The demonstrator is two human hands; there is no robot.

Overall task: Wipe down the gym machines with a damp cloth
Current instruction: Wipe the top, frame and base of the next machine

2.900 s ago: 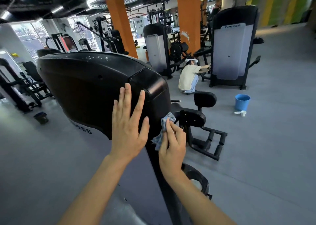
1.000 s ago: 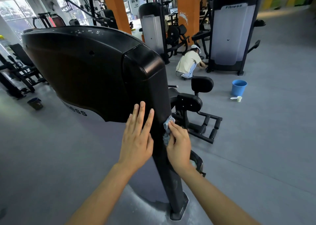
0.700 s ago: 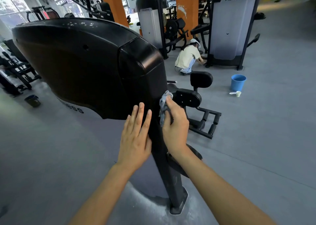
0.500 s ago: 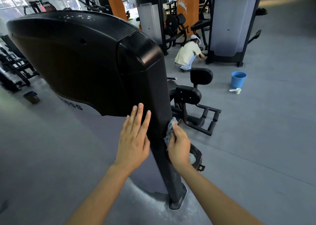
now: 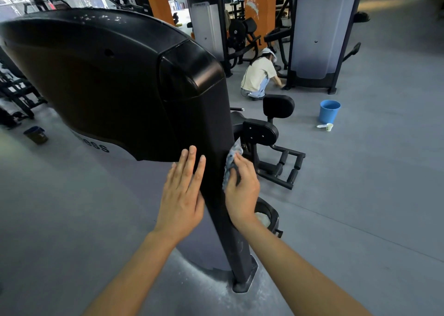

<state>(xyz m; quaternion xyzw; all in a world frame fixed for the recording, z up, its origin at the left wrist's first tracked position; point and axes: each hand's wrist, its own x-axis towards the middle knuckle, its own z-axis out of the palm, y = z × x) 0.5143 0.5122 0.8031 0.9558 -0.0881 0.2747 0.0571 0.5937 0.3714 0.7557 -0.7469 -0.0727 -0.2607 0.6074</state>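
Cloth (image 5: pixel 230 164) held to the edge of the black machine (image 5: pixel 115 75)

Head view: the big black shroud of the machine filled the upper left and centre of the frame, its narrow upright running down to a foot plate at lower centre. White specks lay scattered along the shroud's top.

The left hand (image 5: pixel 182 195) lay flat against the near face of the upright, just below the shroud's lower edge. Its fingers were straight and close together, and it had hold of nothing.

The right hand (image 5: pixel 242 193) sat just right of centre, on the far edge of the same upright. It gripped the grey-blue cloth, bunched, with the thumb laid across it, and pressed it to the black surface. The cloth showed above and to the left of the knuckles, touching the upright.

A dark pail (image 5: pixel 270 217) with something pale inside stood on the grey floor (image 5: pixel 360 195) behind the right wrist. Further back at centre right were the machine's black seat pads (image 5: pixel 278 105) and foot rollers (image 5: pixel 290 169).

At right of centre a blue bucket (image 5: pixel 329 111) stood on the floor, a small white cup (image 5: pixel 329 127) just beside it. A second person (image 5: pixel 258 75) crouched at upper centre, one arm reaching to the base of a tall machine marked "Fitness" (image 5: pixel 322 32). An orange pillar (image 5: pixel 258 3) rose behind. A small dark bin (image 5: pixel 36 134) sat at far left.
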